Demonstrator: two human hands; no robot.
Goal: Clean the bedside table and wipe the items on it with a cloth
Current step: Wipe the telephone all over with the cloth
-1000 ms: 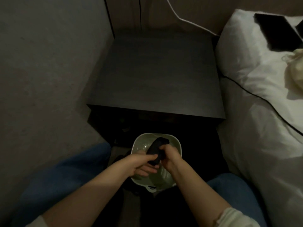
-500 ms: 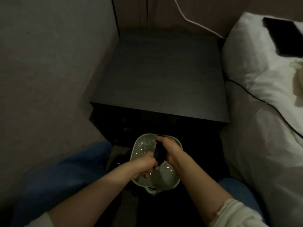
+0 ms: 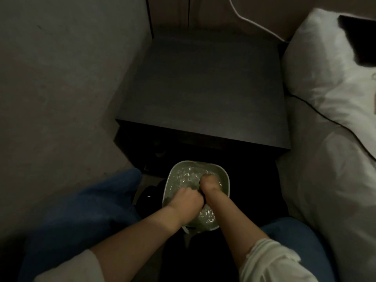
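Head view, looking down: both hands are low in a pale basin (image 3: pixel 225 180) of water that sits on the floor just in front of the dark table (image 3: pixel 203 88). The left hand (image 3: pixel 186 198) is fisted, fingers curled round a dark cloth (image 3: pixel 202 195), of which only a sliver shows between the two hands. The right hand (image 3: pixel 209 183) is also curled down into the water, touching the left; it seems to grip the cloth's other end, though its fingers are hidden. The water surface is rippled around the wrists.

Judging from this, the cloth is soaked, so it will be limp, heavy with water and prone to drip; it wants gathering into a bunch and gripping at both ends to wring over the basin before it goes to the table top. To the right lies a bed with a white pillow (image 3: pixel 325 64) and a thin dark cable (image 3: pixel 325 115) trailing across it.
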